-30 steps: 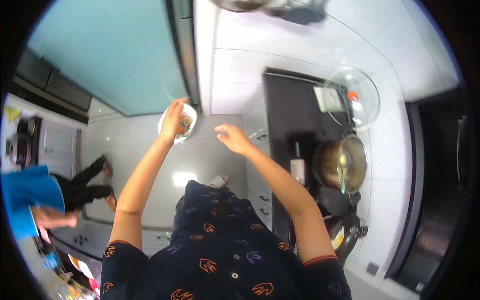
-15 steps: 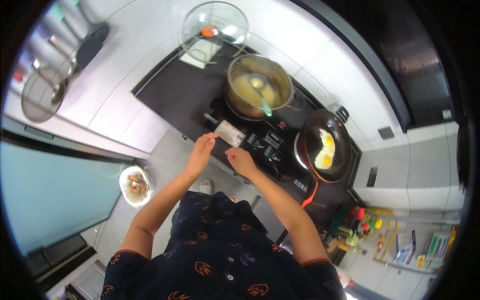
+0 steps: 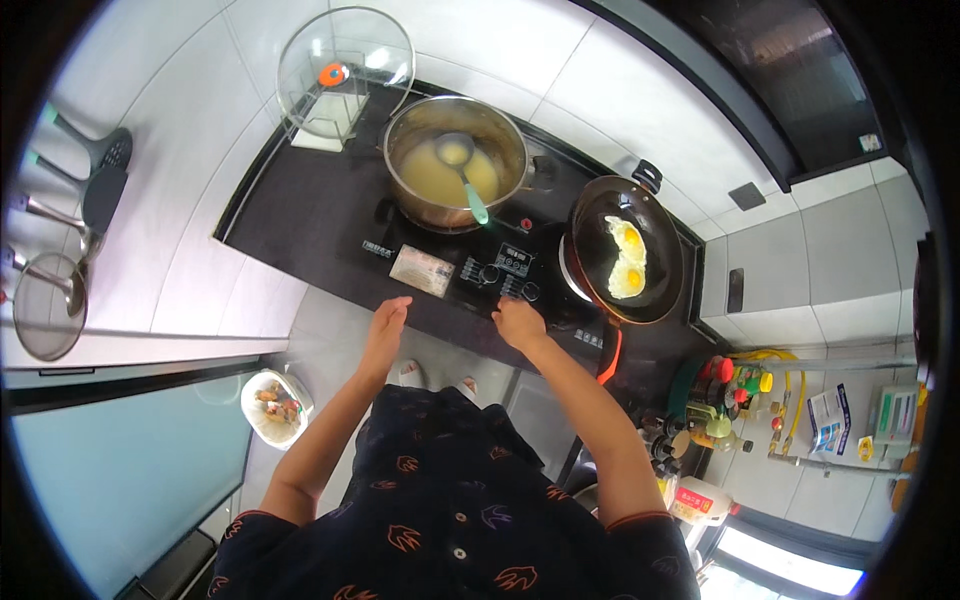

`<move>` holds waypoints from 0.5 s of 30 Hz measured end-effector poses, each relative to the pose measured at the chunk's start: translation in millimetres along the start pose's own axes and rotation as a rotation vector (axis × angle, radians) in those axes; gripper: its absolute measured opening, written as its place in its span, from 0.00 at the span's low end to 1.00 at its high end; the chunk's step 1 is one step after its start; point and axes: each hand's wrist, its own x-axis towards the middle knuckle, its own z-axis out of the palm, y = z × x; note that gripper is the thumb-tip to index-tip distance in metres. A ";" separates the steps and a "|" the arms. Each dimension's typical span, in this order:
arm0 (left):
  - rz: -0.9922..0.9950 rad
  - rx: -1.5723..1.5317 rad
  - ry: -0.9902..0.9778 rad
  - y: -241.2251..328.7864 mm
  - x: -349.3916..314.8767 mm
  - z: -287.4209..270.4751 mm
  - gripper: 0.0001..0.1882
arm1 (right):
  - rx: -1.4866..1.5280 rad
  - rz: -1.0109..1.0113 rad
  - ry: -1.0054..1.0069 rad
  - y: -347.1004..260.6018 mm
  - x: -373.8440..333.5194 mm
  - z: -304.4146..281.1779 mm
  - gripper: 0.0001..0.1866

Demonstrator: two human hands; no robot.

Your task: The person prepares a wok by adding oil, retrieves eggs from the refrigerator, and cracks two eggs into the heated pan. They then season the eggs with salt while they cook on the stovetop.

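Note:
My right hand [image 3: 520, 322] is over the front of the black cooktop, its fingers curled in beside the control knob [image 3: 530, 291]. What the fingertips touch is hidden. My left hand [image 3: 388, 328] hangs just before the counter's front edge, fingers stretched out and nothing in it. A flat, pale rectangular piece [image 3: 422, 271] lies on the counter beyond that hand. Behind it, a steel pot [image 3: 405, 195] holds yellowish liquid and a ladle [image 3: 474, 200] with a green handle. To the right, two fried eggs [image 3: 627, 262] lie in a dark frying pan [image 3: 660, 275] with a red handle.
A glass lid [image 3: 360, 90] stands in a rack at the back left. Utensils and a strainer [image 3: 50, 305] hang on the left wall. On the floor at left is a white waste bin [image 3: 300, 400]. Bottles [image 3: 715, 400] crowd the counter's right end.
My right hand has moved rightward, from near the pale rectangular piece to the knobs. My left hand has drawn back from that piece. The whole view has shifted, sliding the cooktop leftward in the picture.

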 end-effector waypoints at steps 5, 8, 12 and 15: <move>-0.044 0.009 -0.121 -10.4 6.5 20.8 0.18 | 0.092 -0.073 0.082 -21.9 -22.4 -22.4 0.14; -0.113 0.018 -0.229 -21.4 13.4 45.0 0.17 | 0.232 -0.086 0.223 -28.6 -50.6 -38.0 0.12; -0.066 0.024 -0.381 -10.9 20.2 91.2 0.16 | 0.486 -0.050 0.421 -19.2 -103.7 -63.8 0.09; -0.034 0.050 -0.507 2.0 18.3 121.4 0.15 | 0.604 0.051 0.681 -8.1 -151.5 -81.6 0.08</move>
